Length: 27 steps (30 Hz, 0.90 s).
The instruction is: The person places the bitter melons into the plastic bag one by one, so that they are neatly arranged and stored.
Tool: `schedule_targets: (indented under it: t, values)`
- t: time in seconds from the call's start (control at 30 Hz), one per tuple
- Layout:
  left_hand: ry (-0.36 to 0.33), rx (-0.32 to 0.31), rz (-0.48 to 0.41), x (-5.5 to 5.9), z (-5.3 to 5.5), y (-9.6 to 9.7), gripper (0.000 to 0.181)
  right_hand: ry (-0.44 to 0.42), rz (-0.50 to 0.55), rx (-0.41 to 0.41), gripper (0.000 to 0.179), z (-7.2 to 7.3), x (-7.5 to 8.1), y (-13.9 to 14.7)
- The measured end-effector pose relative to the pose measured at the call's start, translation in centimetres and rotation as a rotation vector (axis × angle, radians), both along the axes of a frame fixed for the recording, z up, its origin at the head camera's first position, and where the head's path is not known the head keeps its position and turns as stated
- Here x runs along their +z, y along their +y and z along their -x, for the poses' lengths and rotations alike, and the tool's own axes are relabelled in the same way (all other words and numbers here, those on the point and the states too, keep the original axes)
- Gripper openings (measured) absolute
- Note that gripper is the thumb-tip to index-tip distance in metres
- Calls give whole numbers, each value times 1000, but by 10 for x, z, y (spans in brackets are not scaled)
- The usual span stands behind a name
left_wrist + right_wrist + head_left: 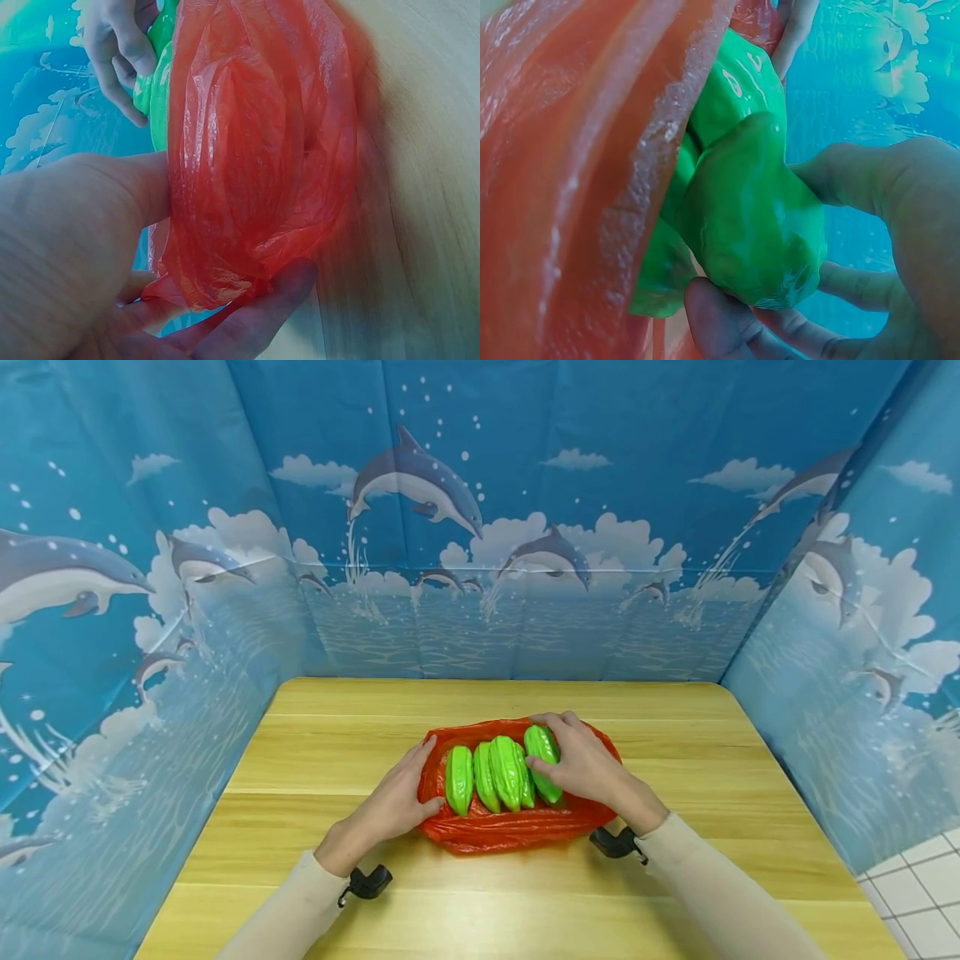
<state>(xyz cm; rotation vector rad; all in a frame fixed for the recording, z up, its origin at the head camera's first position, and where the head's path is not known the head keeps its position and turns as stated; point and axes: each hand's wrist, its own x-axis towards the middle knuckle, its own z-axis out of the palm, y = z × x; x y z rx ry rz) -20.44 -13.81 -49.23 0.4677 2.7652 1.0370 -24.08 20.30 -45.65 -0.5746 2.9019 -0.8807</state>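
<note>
An opened red plastic bag [517, 832] lies on the table with several glossy, ridged green fruits, shaped like starfruit, side by side in it. My left hand [401, 793] holds the bag's left end; in the left wrist view its thumb lies along the red film [247, 150] and its fingers curl beneath. At the right end, my right hand [581, 760] grips the rightmost green fruit [542, 747]. Close up in the right wrist view, thumb and fingers go round that fruit [754, 225], with other green fruits behind it. A second fruit [507, 772] overlaps its neighbours in the middle.
The yellow wood-grain table [480, 910] extends around the bag. Blue curtains [480, 610] printed with dolphins surround it at the back and sides. A black wrist mount [367, 883] sits under the left wrist, another [617, 842] under the right. White tiles [918, 889] show at lower right.
</note>
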Motion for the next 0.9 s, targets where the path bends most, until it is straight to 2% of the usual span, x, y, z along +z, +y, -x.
schedule_targets:
  t: [0.17, 0.9]
  values:
    - [6, 3, 24, 3, -2, 2, 105, -10, -12, -4, 70, 0, -2, -1]
    - [-3, 5, 29, 2, -1, 3, 104, -12, -7, 2, 68, -2, -1, 2]
